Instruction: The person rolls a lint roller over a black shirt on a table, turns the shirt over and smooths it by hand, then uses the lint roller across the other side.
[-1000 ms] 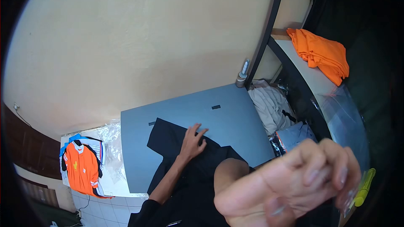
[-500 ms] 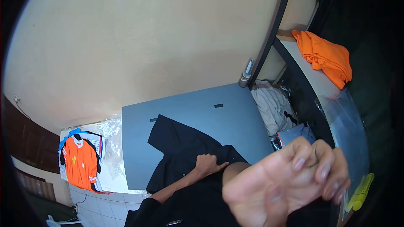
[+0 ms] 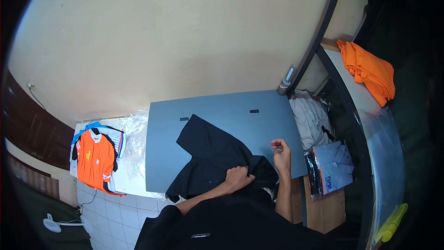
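Observation:
A black garment (image 3: 208, 146) lies partly spread on the blue-grey board, its near part running down to my black clothing. My left hand (image 3: 238, 177) rests on this garment with curled fingers, gripping the cloth near its middle. Just right of the garment, my right hand (image 3: 281, 155) is raised over the board (image 3: 222, 106), its fingers bent and drawn together. Whatever may be between those fingertips is too small to make out.
An orange jersey (image 3: 95, 157) lies on other clothes at the left. Folded orange cloth (image 3: 370, 69) sits on the right shelf. Beside the board are grey cloth (image 3: 310, 120) and a bagged garment (image 3: 330, 166). A caulking tube (image 3: 287, 78) stands by the wall.
My right hand has moved from close to the camera down and left to the board's right part. My left hand remains on the black garment. The view has shifted slightly.

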`<state>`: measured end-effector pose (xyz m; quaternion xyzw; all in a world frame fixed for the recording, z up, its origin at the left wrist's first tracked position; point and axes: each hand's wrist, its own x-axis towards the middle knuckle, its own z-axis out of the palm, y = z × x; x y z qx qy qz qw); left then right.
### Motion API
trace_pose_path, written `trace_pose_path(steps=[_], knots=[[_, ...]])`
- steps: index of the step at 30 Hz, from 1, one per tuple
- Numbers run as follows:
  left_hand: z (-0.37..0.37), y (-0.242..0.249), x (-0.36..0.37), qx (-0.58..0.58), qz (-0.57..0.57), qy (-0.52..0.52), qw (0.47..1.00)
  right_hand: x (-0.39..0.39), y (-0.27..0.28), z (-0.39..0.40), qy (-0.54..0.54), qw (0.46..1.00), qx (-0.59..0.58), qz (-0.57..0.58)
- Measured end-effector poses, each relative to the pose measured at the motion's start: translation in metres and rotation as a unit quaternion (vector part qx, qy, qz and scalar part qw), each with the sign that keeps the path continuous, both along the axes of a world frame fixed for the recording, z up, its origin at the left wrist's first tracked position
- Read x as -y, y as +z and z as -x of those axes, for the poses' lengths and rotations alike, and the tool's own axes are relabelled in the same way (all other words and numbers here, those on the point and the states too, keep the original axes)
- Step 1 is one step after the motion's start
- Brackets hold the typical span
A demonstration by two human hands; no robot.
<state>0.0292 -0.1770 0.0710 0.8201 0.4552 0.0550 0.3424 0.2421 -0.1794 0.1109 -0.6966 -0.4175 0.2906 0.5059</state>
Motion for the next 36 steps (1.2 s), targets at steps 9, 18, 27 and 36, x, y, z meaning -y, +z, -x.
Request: trace_pose_path(steps=[9,18,27,36], knots=[[0.032,0.054,0.036,0.050,0.063,0.026,0.996,0.010,0.023,0.000,0.275,0.961,0.003,0.038],[0.115,0.063,0.060,0.203,0.035,-0.095,0.974,0.027,0.077,0.070,0.487,0.818,0.267,-0.146],[0.138,0.088,0.140,0.561,0.029,0.231,0.794,0.070,0.114,0.167,0.102,0.951,0.187,-0.222],[0.151,0.077,0.213,0.146,0.106,0.184,0.966,0.115,0.184,0.218,-0.048,0.961,0.150,-0.230]])
